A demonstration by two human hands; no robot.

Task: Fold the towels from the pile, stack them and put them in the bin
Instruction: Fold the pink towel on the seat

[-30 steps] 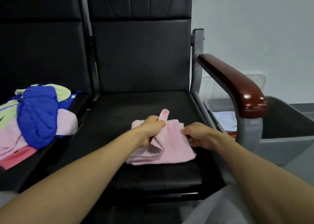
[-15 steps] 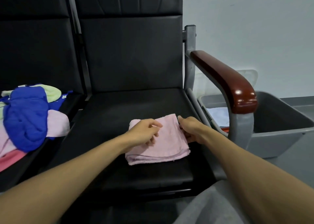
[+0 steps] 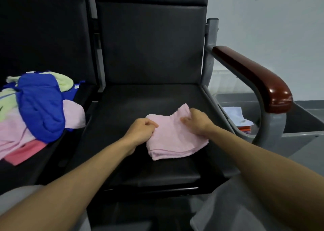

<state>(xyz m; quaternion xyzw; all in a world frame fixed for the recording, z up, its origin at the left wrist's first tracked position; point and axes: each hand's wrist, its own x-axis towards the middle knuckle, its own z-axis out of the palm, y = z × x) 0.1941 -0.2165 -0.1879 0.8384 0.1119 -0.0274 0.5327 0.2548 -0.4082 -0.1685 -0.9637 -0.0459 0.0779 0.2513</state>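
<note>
A folded pale pink towel (image 3: 173, 139) lies on the black chair seat (image 3: 133, 108). My left hand (image 3: 142, 130) pinches its left edge with curled fingers. My right hand (image 3: 196, 121) grips the towel's far right corner, which is lifted a little off the seat. The pile of unfolded towels (image 3: 36, 108), blue, pale green, pink and coral, sits on the neighbouring seat at the left. The grey bin (image 3: 301, 125) stands on the floor to the right of the chair, with folded towels (image 3: 236, 115) inside, a white one on top.
A chair armrest with a dark red top (image 3: 254, 74) on a grey metal post (image 3: 270, 130) stands between the seat and the bin. The black backrest (image 3: 150, 43) rises behind the towel. A white wall is at the back right.
The pink towel went from a raised, half-folded bunch to a flat folded rectangle. My left hand moved to its left edge; my right hand now lifts the far right corner.
</note>
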